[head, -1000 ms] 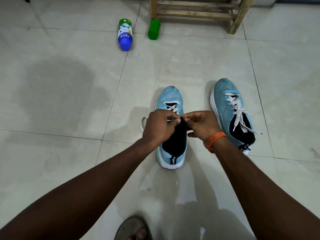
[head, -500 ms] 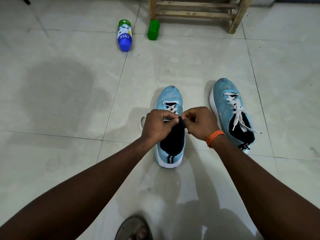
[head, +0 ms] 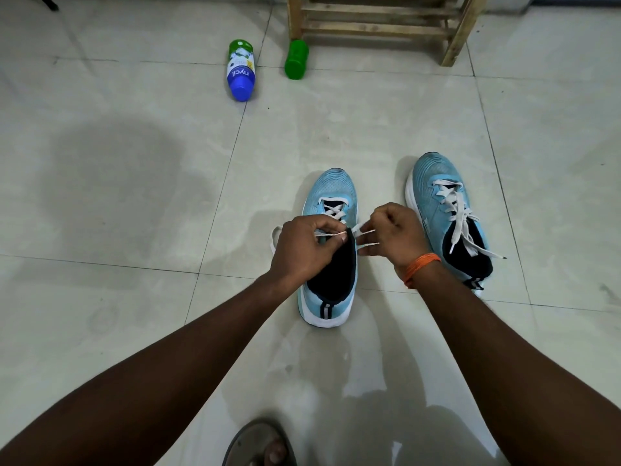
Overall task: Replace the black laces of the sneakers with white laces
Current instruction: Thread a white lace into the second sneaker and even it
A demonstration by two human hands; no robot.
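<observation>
Far beyond the near sneaker and to its left, a blue-and-green bottle lies on its side on the floor. A green container lies just right of it, at the foot of a wooden rack. All three are well clear of the work.

The left hand sits over the near sneaker's left flank. Its fingers are curled and pinch a strand of the white lace just at the black tongue, probably to keep that side taut and steady the shoe. A loop of the same lace shows on the floor just left of the shoe.

The near sneaker points away from the person, heel towards them. White crossings are done only in the eyelets nearest the toe, so its lacing looks partway along.

The right hand, with an orange thread at the wrist, hangs at the near sneaker's right edge. Its fingers are curled and pinch strands of the lace drawn out sideways, which looks like pulling slack through an eyelet.

Right of the near sneaker stands the second sneaker, fully threaded with its own white lace, the ends loose and untied. No black lace is in view.
</observation>
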